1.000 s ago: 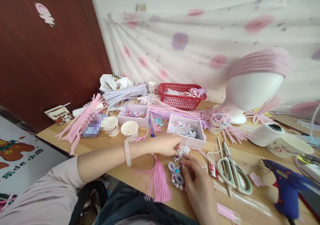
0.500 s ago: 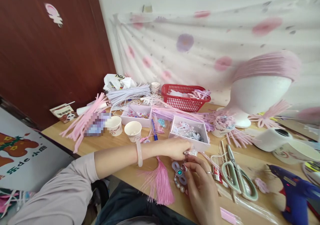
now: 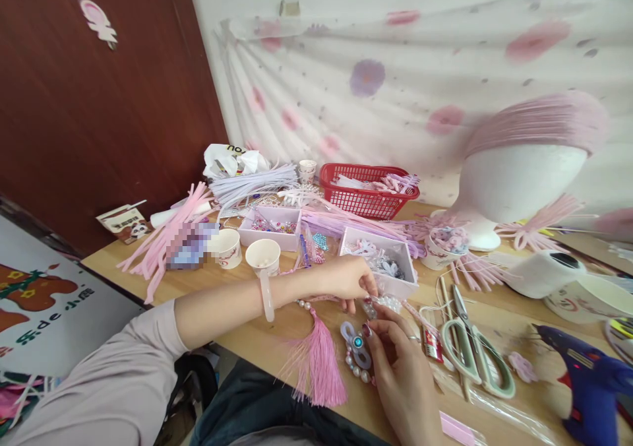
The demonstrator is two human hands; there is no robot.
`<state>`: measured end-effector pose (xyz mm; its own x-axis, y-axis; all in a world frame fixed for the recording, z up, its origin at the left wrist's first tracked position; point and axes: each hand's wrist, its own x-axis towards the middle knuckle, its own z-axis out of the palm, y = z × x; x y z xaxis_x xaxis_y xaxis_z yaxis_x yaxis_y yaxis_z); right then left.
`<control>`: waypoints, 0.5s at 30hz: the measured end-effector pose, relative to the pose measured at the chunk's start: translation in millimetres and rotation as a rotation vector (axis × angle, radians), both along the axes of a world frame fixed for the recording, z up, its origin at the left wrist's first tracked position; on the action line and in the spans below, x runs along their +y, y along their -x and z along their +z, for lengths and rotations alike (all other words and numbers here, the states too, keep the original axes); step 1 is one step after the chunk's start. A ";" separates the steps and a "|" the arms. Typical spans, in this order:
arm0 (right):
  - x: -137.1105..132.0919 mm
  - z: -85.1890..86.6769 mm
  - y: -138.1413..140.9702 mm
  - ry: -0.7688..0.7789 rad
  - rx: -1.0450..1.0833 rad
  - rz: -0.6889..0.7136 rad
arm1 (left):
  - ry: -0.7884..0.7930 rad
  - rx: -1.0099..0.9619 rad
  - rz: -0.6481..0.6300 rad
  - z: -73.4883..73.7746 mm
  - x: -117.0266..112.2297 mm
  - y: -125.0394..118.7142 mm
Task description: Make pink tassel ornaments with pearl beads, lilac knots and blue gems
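My left hand point(image 3: 346, 280) is curled, fingertips pinched on the end of a beaded cord whose pink tassel point(image 3: 316, 357) hangs over the table's front edge. My right hand point(image 3: 398, 367) is closed in a pinch just below it, fingertips touching a small clear packet of pearl beads point(image 3: 382, 304). A lilac ornament with a teal stone and pearls point(image 3: 357, 351) lies against the right hand's thumb side. A pale bangle point(image 3: 267, 295) circles my left wrist.
A white box of trinkets point(image 3: 380, 264), paper cups point(image 3: 263, 256), a second bead box point(image 3: 273, 225), a red basket point(image 3: 366, 190) and pink pipe cleaners point(image 3: 165, 245) crowd the table. Green scissors point(image 3: 475, 353), a blue glue gun point(image 3: 591, 380) and a foam head point(image 3: 514, 182) stand right.
My left hand has lifted slightly and shifted right toward the white box, pulling the cord so its pearls show. The right hand stayed pinched near the bead packet.
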<state>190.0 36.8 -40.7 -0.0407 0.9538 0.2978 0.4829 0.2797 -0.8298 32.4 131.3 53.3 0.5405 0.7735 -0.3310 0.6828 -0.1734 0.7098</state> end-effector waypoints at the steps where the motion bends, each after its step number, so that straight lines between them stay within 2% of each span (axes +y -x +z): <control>1: -0.3 -0.3 0.1 0.018 0.001 -0.005 | -0.045 0.003 0.026 0.9 -0.5 0.3; 4: -0.2 -0.4 0.0 0.042 0.004 -0.016 | -0.113 -0.005 0.049 5.2 0.0 1.9; 10: 1.3 0.0 -0.9 0.040 0.002 -0.025 | 0.094 -0.077 -0.032 16.8 9.1 9.8; 15: 1.1 -0.3 -1.4 0.022 -0.043 -0.030 | 0.076 -0.106 0.012 18.7 16.9 19.4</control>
<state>191.4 38.0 -41.1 -0.0243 0.9612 0.2749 0.5262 0.2461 -0.8140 13.0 148.2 72.0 0.5662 0.7551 -0.3304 0.6049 -0.1084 0.7889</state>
